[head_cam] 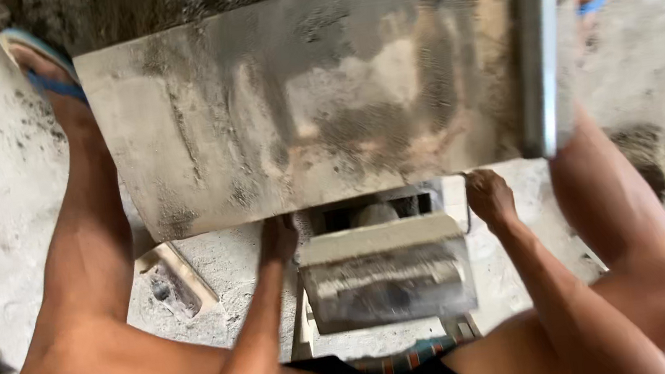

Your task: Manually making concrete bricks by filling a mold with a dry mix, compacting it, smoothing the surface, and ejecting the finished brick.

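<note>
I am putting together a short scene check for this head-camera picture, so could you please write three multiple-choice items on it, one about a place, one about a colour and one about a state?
1. Where is the left hand?
A. At the lower edge of the big metal sheet
B. On the grey slabs at the lower left
C. On the person's knee

2. What colour are the straps of the sandals?
A. Red
B. Blue
C. Yellow

3. In what state is the surface of the big metal sheet?
A. Clean and polished
B. Freshly painted
C. Smeared with grey dust and grit

Answers: 1 A, the left hand sits at the sheet's lower edge, as does the right hand further along. 2 B, a blue strap shows on each foot. 3 C, grey streaks and dark grit cover the sheet.
</note>
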